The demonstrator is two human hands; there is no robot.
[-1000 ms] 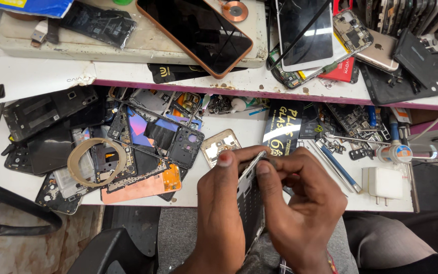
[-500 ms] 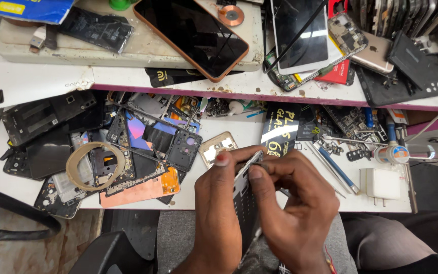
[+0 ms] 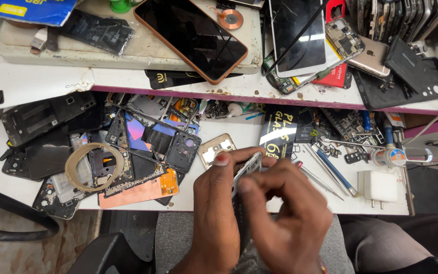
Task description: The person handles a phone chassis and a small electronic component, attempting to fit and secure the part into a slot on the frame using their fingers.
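Observation:
My left hand (image 3: 215, 218) and my right hand (image 3: 287, 218) are together over my lap at the front edge of the white workbench (image 3: 239, 132). Between them they grip a thin phone frame (image 3: 245, 175), held edge-on so only its silvery rim and dark lower part show. My left thumb presses on its upper left side and my right fingers pinch its right side. Most of the frame is hidden behind my hands.
Stripped phone frames and back covers (image 3: 148, 137) pile up on the bench's left with a tape roll (image 3: 95, 166). Screwdrivers and tweezers (image 3: 330, 167) and a white charger (image 3: 378, 186) lie to the right. The shelf above carries a large dark phone (image 3: 191, 35), cracked screens and circuit boards.
My hands and the phone frame have shifted slightly left and lower in view. My right fingers have moved along the frame's edge; the grip holds.

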